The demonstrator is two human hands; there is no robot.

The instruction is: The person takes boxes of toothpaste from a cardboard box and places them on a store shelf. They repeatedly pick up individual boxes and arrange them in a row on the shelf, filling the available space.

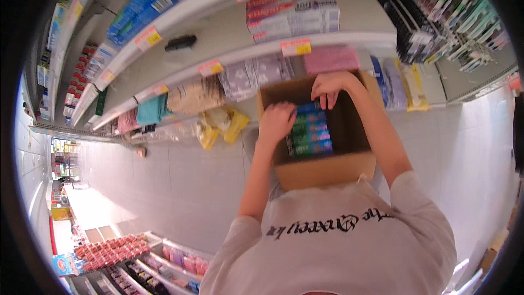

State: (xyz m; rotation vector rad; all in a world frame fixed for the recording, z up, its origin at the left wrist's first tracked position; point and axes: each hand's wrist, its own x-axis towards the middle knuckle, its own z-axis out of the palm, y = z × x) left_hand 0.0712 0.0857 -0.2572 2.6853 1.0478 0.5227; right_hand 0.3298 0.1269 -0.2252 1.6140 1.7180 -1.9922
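A cardboard box (323, 172) with its top open stands in front of me, close to the shelf. Inside it lies a row of toothpaste-like cartons (311, 133), green at one end and blue at the other. My left hand (279, 119) reaches over the left wall, its fingers at the left end of the farthest blue carton (308, 107). My right hand (332, 87) bends down over the far wall, with thumb and fingers around that carton's right corner. The fingertips are partly hidden, so whether either hand grips it cannot be told.
A shelf (360, 18) ahead carries red-and-white cartons (292, 16) and a dark object (181, 43). Folded towels (256, 71) and a yellow plastic package (223, 126) lie lower down. Toothbrush packs (462, 20) hang at right. Tiled floor (196, 188) spreads left; another display (112, 250) stands behind.
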